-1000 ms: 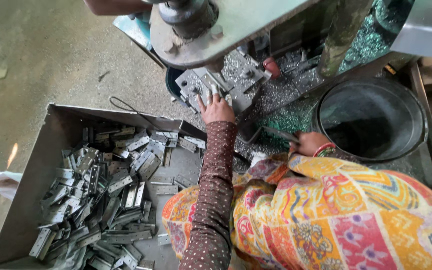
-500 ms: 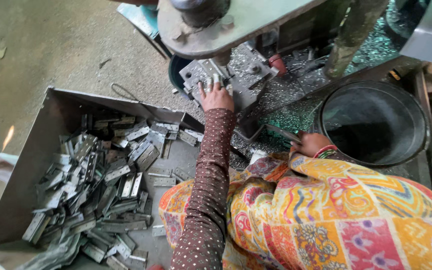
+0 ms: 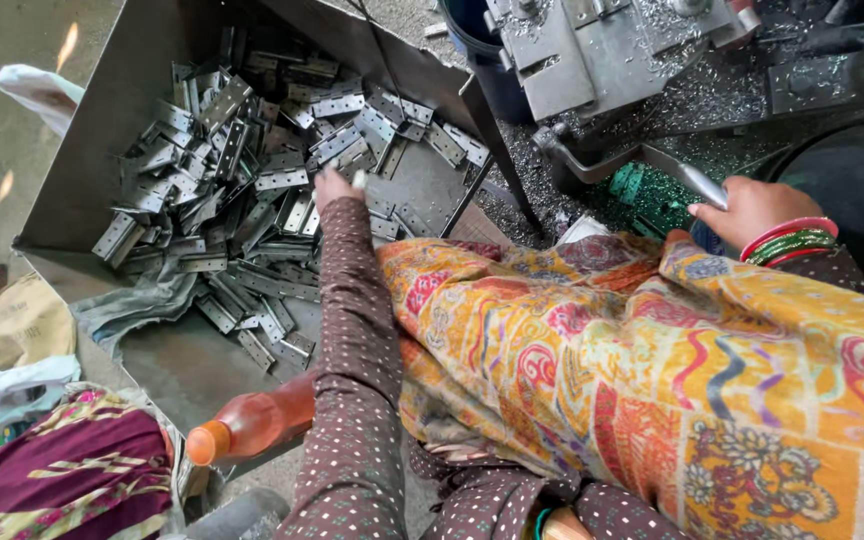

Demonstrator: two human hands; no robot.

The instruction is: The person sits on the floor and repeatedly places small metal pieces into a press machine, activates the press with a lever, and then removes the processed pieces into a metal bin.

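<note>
Steel hinges [image 3: 252, 215] lie heaped in a sheet-metal bin [image 3: 82, 160] at the upper left of the frame, and my left hand [image 3: 332, 185] is down among them at the pile's right edge. I see only the back of that hand, with a pale piece showing at its top; I cannot tell whether the fingers pinch a hinge or rest spread on the heap. My right hand [image 3: 747, 210] sits at right of centre, fingers curled over the end of the grey machine lever [image 3: 642, 160], bangles at the wrist.

As I judge it, the stamped edges are the first hazard: digging blind into a tangled heap could nick a fingertip or snag the dotted sleeve [image 3: 357, 330]. Metal shavings [image 3: 702, 95] litter the machine bed [image 3: 592, 45] at the top, and bare skin resting near them could pick up splinters. With one hand on the lever while I look away from the machine, a careless pull could cycle it unwatched. An orange-capped bottle [image 3: 252, 425] lies at lower left, touching the sleeve; an elbow shift could roll it.
</note>
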